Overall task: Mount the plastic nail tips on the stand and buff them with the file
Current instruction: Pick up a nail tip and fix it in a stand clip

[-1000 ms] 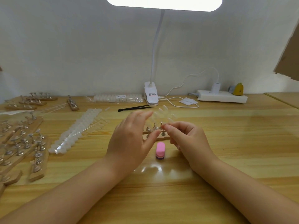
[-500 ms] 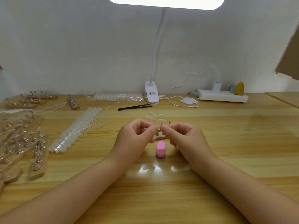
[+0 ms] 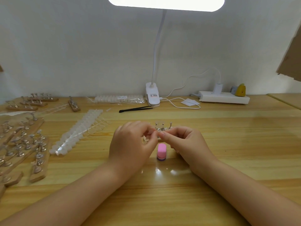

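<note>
Occupying the middle of the wooden table point(image 3: 228, 144), the left hand point(image 3: 130, 147) and right hand point(image 3: 189, 144) meet fingertip to fingertip just in front of a small wooden stand point(image 3: 162, 128) whose metal pegs rise behind the knuckles. Both hands are curled with thumb and forefinger pinched together; something small and pale shows at the left hand's fingers, probably a nail tip point(image 3: 146, 139), though what each pinch holds cannot be told for certain. Pink buffing block point(image 3: 161, 152): upright on the table just near of the hands, between the two wrists, untouched. Strip of clear nail tips point(image 3: 78, 132): lying diagonally to the left of the hands, well apart from them. Spare stands point(image 3: 21, 144): many wooden bases with metal pegs, clustered along the left edge and far-left corner. Bagged nail tips point(image 3: 117, 99): far side, against the wall, just left of the lamp clamp point(image 3: 152, 97). Black tweezers point(image 3: 136, 109): lying flat near the clamp. White power strip point(image 3: 223, 98): far right, with a plugged charger and a white cable point(image 3: 184, 107) looping toward the lamp. Lamp head point(image 3: 166, 3): lit, overhead.
</note>
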The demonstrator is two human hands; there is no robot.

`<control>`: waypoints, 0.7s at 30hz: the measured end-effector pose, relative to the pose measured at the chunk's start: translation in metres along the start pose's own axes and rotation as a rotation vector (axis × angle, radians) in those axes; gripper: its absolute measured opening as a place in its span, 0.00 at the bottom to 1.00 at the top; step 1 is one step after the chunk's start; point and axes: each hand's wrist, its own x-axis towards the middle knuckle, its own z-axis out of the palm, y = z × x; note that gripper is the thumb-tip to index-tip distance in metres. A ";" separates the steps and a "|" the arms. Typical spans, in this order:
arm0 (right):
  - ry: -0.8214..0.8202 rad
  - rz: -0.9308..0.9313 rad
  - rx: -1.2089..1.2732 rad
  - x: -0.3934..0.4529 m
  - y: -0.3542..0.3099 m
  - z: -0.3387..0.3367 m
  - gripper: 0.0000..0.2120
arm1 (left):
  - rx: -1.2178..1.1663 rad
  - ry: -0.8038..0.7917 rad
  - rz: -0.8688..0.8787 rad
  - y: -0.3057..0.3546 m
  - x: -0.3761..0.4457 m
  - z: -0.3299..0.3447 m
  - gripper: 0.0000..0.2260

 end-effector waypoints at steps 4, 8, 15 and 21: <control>-0.073 0.081 0.076 0.002 -0.004 -0.006 0.08 | -0.480 -0.134 -0.267 0.000 0.004 -0.001 0.05; -0.183 0.126 0.116 0.008 -0.004 -0.013 0.12 | -0.720 -0.199 -0.383 0.002 0.006 -0.002 0.04; -0.297 0.140 0.125 0.013 -0.001 -0.018 0.13 | -0.800 -0.253 -0.456 0.000 0.009 -0.001 0.04; -0.481 0.168 0.169 0.017 -0.004 -0.027 0.11 | -1.009 -0.488 -0.458 0.000 0.011 -0.005 0.07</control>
